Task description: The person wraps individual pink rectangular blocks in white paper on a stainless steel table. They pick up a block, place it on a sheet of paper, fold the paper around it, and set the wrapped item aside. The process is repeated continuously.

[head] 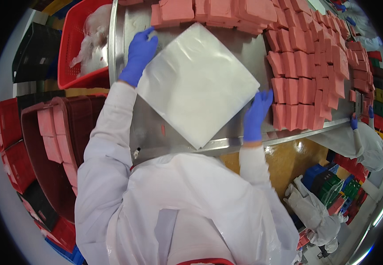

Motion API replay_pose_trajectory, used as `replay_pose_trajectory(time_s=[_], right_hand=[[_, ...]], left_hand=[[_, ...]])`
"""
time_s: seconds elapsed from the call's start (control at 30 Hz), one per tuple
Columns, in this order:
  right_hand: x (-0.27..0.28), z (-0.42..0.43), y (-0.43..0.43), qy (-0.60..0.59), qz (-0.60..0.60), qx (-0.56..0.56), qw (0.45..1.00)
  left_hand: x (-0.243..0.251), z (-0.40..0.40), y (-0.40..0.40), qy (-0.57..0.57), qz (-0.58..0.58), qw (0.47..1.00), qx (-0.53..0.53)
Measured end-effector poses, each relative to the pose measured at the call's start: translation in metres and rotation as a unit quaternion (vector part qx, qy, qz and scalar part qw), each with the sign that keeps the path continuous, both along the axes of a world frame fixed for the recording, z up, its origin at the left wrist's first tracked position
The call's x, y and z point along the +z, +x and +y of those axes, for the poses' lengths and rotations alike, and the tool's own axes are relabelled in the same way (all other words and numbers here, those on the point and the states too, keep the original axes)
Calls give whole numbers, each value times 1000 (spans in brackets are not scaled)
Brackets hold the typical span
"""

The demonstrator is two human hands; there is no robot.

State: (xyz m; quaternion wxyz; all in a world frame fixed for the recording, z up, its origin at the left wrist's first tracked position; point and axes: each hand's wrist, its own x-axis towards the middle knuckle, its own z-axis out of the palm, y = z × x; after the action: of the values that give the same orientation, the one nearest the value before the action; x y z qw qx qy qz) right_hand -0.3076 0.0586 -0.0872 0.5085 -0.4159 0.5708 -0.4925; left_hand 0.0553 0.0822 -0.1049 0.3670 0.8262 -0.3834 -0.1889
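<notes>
A square stack of white plastic sheets (198, 86) lies turned like a diamond on the stainless steel table (158, 127), one corner pointing towards me at the table's front edge. My left hand (140, 56), in a blue glove, rests along the upper left side of the stack, its fingertips close to the pink blocks (178, 11) at the back. At the stack's right corner is my right hand (256, 116), also gloved in blue, fingers pointing away from me. Neither hand grips anything that I can see; whether the right fingertips touch the sheets is unclear.
Rows of stacked pink blocks (300, 73) fill the table's right side. A red basket (82, 78) with crumpled clear plastic stands left, above a dark red tub (45, 172) holding pink blocks. Co-workers in white (367, 145) are at the right; another person (317, 215) is lower right.
</notes>
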Motion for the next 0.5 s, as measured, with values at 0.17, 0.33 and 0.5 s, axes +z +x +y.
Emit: replay_pose_trajectory(time_s=[0.17,0.33,0.5], right_hand=[[14,53,21,77,-143,-21,986],[21,47,14,28,-106,-22,994],[54,36,31,32,-79,199,976]], left_hand=[[-17,-108,41,-142,251,952,102],[0,-133,22,-113,237,960,94],[40,-60,-21,-189,366,908,-80]])
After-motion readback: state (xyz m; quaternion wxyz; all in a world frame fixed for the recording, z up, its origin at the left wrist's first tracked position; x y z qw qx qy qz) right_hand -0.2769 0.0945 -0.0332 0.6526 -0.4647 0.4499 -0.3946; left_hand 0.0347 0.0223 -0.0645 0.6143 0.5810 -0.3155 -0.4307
